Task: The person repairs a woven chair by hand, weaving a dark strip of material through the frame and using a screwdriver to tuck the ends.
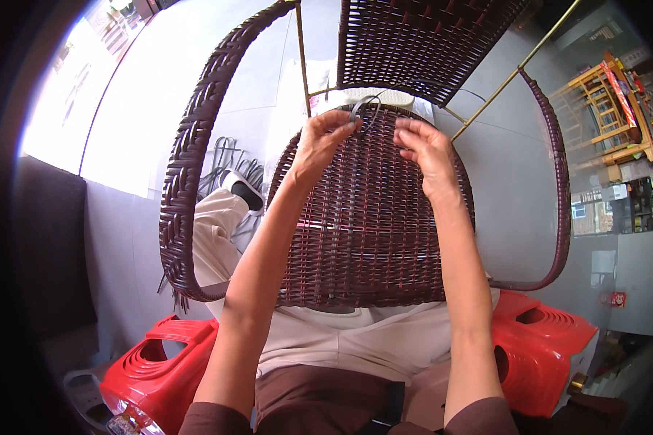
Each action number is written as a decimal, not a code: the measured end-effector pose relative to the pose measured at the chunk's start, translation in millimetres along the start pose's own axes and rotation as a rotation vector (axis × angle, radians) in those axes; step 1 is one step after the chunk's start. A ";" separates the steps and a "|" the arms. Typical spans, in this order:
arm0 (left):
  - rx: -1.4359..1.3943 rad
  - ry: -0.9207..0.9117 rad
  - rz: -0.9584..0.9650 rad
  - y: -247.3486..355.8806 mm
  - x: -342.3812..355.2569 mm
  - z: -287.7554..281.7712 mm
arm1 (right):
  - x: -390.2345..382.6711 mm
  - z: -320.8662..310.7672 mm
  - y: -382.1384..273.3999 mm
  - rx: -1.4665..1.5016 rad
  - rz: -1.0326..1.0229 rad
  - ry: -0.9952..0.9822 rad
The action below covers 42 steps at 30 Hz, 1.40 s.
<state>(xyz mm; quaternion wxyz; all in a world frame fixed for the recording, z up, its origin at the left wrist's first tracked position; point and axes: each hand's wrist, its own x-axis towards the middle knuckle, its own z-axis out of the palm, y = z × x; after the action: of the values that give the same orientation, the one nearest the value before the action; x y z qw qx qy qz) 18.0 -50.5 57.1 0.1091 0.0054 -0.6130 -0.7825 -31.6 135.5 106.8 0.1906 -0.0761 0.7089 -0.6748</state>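
The woven chair [374, 217], dark brown with reddish strands, stands directly before the person, its rounded seat reaching to the lap. Its backrest [421, 51] rises at the far end between slim gold-coloured rods [302, 58]. The left armrest [180, 174] carries a broad braided wrap; the right armrest [560, 174] appears narrower. Two red plastic stools are noted, one at the lower left [170, 362] and one at the lower right [537, 348]. A bundle of dark strips [225, 163] lies on the floor [257, 101] to the left, near a dark-and-white shoe [243, 192].

Both hands are raised over the far part of the seat, apart from each other. The left hand [323, 141] has its fingers closed in a pinch on a thin grey strip [375, 105], which curves into a loop between the hands. The right hand [428, 151] has its fingers loosely curled, thumb parted from them, visibly gripping nothing.
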 end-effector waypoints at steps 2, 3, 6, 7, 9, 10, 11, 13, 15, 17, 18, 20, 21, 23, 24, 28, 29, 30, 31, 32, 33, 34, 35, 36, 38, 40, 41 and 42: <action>0.026 0.028 0.008 4.6 11.1 6.1 | -4.5 -1.8 16.2 -0.215 -0.029 0.066; 0.047 0.051 0.015 6.3 15.8 9.7 | -7.3 -2.5 24.5 -0.253 -0.061 0.088; 0.044 0.007 0.017 6.3 24.3 11.3 | -7.5 -2.5 47.2 -0.380 -0.074 0.135; 0.053 -0.003 0.012 6.2 26.0 11.7 | -8.2 -2.6 51.7 -0.413 -0.061 0.136; 0.064 -0.005 0.014 4.8 27.8 13.0 | -6.1 -2.1 59.8 -0.431 -0.054 0.121; 0.053 -0.015 0.029 3.6 28.6 12.7 | -4.9 -1.4 63.7 -0.426 -0.054 0.121; 0.042 -0.025 0.045 2.9 29.7 12.2 | -3.9 -0.5 67.2 -0.427 -0.079 0.120; 0.131 0.045 0.053 0.8 34.3 17.1 | -3.2 0.6 70.0 -0.433 -0.100 0.123; 0.238 0.148 0.084 4.8 34.5 29.4 | -1.8 5.4 68.8 -0.555 -0.156 0.182; 0.437 0.182 0.138 1.2 39.7 35.9 | 2.1 16.4 69.8 -0.541 -0.176 0.198; 0.486 0.186 0.124 11.3 38.4 44.8 | 9.2 17.6 76.2 -0.488 -0.284 0.221; 0.575 0.203 0.191 16.6 41.5 46.5 | 22.1 31.1 75.7 -0.490 -0.446 0.300; 0.665 0.222 0.254 20.2 42.3 47.9 | 28.0 37.2 75.9 -0.488 -0.447 0.303; 0.677 0.235 0.263 26.6 41.7 51.9 | 36.6 46.4 76.6 -0.409 -0.477 0.412; 0.727 0.228 0.263 30.0 40.9 53.5 | 38.0 49.1 77.6 -0.369 -0.469 0.426; 0.778 0.193 0.211 33.4 41.1 47.9 | 39.6 57.7 79.8 -0.318 -0.564 0.506; 0.776 0.182 0.189 33.1 41.2 44.7 | 39.3 57.6 79.4 -0.318 -0.562 0.506; 0.786 0.153 0.178 33.9 41.6 42.5 | 38.6 57.1 76.4 -0.313 -0.609 0.505; 0.784 0.152 0.178 34.0 41.6 42.0 | 38.1 56.5 73.3 -0.307 -0.656 0.504; 0.729 0.168 0.202 33.7 41.6 42.0 | 37.7 56.2 70.4 -0.310 -0.656 0.505; 0.678 0.184 0.227 35.0 41.2 40.7 | 37.4 58.5 65.8 -0.269 -0.638 0.487; 0.751 0.200 0.295 35.1 40.6 37.8 | 36.9 60.7 61.6 -0.228 -0.620 0.467; 0.753 0.200 0.296 32.2 40.1 35.7 | 36.6 62.1 58.8 -0.187 -0.602 0.448; 0.738 0.230 0.325 30.3 39.2 35.3 | 36.9 61.4 57.6 -0.186 -0.603 0.448; 0.702 0.293 0.296 26.0 35.7 36.1 | 37.2 58.6 54.9 -0.040 -0.615 0.353; 0.718 0.370 0.330 19.9 32.5 38.5 | 29.4 57.9 47.5 -0.042 -0.600 0.355; 0.734 0.446 0.364 15.5 31.7 38.5 | 26.4 57.9 44.8 -0.042 -0.586 0.356; 0.782 0.460 0.405 13.9 32.5 38.6 | 26.1 56.8 43.7 -0.058 -0.600 0.358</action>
<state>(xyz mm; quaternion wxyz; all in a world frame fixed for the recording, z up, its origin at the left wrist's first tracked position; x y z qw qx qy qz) -17.0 -22.4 84.2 0.3813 0.0991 -0.8094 -0.4355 -27.7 76.7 58.3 -0.1458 -0.1669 0.6959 -0.6831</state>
